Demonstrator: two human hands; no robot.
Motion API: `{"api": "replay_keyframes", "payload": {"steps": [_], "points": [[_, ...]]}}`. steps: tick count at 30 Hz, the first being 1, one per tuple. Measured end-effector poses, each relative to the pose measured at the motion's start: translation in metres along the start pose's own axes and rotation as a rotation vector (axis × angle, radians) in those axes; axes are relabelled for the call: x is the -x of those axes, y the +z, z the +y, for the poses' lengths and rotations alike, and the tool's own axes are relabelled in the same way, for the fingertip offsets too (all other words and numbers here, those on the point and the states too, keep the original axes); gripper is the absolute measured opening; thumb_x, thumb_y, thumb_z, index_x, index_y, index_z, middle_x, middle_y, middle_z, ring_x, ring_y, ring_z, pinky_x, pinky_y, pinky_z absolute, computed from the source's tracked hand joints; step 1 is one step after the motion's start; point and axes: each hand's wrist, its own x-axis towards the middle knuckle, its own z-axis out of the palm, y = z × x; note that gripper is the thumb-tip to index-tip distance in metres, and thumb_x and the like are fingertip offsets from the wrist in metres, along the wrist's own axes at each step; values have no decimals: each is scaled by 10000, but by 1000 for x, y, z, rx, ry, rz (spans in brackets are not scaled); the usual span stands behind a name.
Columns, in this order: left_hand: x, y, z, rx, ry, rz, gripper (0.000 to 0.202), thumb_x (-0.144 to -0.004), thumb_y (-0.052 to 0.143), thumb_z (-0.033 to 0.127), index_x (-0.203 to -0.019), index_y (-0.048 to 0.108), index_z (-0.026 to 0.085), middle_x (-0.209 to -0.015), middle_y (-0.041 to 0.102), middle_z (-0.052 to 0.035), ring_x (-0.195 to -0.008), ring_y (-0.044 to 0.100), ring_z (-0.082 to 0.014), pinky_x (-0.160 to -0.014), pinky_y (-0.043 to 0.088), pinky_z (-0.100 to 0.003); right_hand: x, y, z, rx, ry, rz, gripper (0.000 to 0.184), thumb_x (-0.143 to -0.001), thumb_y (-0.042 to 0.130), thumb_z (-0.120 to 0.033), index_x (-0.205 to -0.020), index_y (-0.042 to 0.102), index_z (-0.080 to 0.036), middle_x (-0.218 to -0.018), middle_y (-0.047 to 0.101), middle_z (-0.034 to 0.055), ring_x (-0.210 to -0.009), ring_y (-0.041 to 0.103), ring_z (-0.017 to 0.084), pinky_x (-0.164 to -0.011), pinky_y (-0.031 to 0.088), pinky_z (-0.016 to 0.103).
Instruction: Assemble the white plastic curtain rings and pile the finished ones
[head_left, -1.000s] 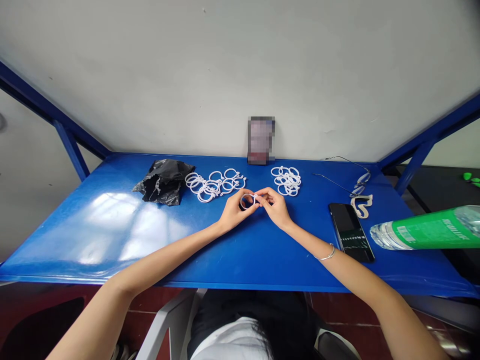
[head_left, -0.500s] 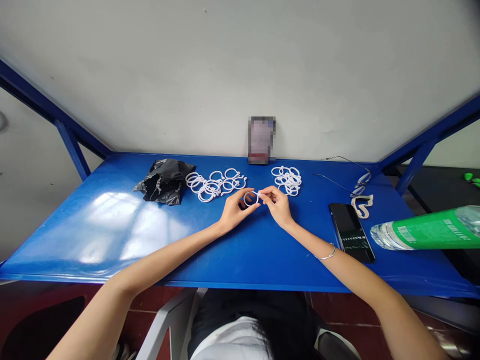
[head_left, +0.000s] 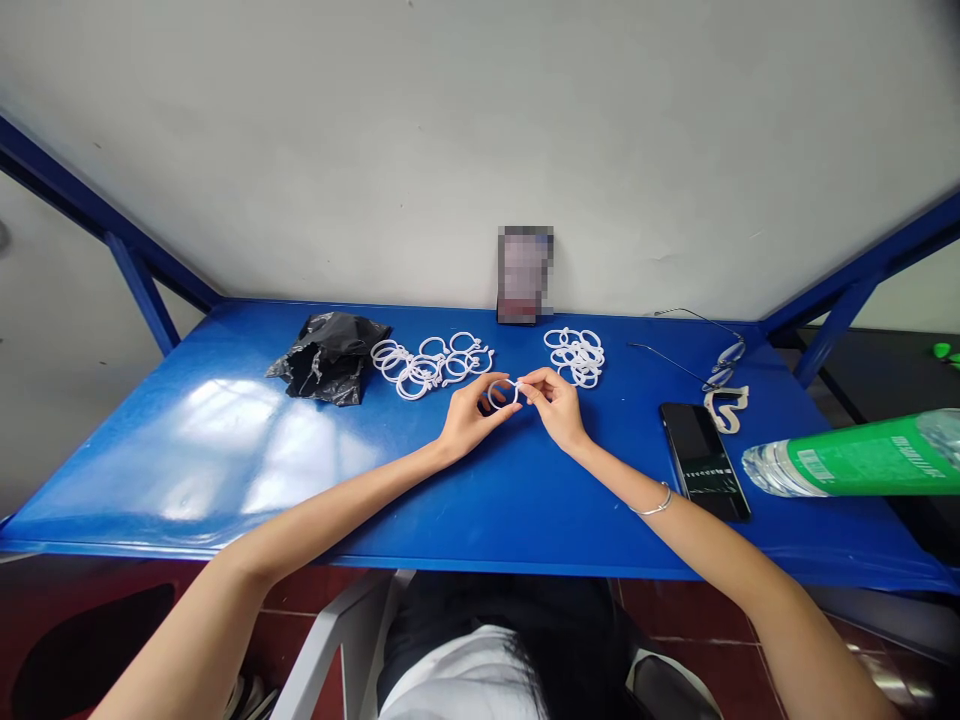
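A white plastic ring (head_left: pixel 491 397) is held upright between my two hands, a little above the blue table. My left hand (head_left: pixel 471 412) curls round its left side, thumb below and fingers above. The fingertips of my right hand (head_left: pixel 553 405) pinch its right side, where a small knob shows. Behind my left hand lies a loose heap of similar white rings (head_left: pixel 410 384), several with small knobs. A second, tighter pile of white rings (head_left: pixel 576 357) lies behind my right hand.
A crumpled black plastic bag (head_left: pixel 330 358) lies left of the rings. An upright blurred phone-like object (head_left: pixel 523 275) leans on the wall. On the right are glasses (head_left: pixel 724 362), a white curved piece (head_left: pixel 727 408), a black phone (head_left: pixel 703 460) and a green-labelled bottle (head_left: pixel 870 455) on its side.
Both hands keep nearly the same hold on the ring. The whole view has shifted very slightly; the piles look unchanged.
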Motion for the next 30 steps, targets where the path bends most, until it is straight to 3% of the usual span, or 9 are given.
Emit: {"api": "replay_keyframes", "payload": {"steps": [21, 30], "points": [[2, -1, 3, 38, -20, -30, 371, -792, 668, 364, -1105, 572, 190, -977, 716, -44, -884, 699, -190, -818, 552, -296, 2, 1, -4, 20, -67, -19, 192, -847, 616, -383, -777, 585, -207, -812, 610, 11, -581, 538, 118, -559, 450, 265], [2, 0, 5, 33, -28, -9, 366, -786, 669, 385, -1075, 578, 179, -920, 717, -43, -846, 696, -187, -810, 549, -312, 3, 2, -6, 30, -40, -2, 217, -840, 612, -424, -809, 609, -209, -813, 628, 20, -598, 566, 133, -576, 477, 277]]}}
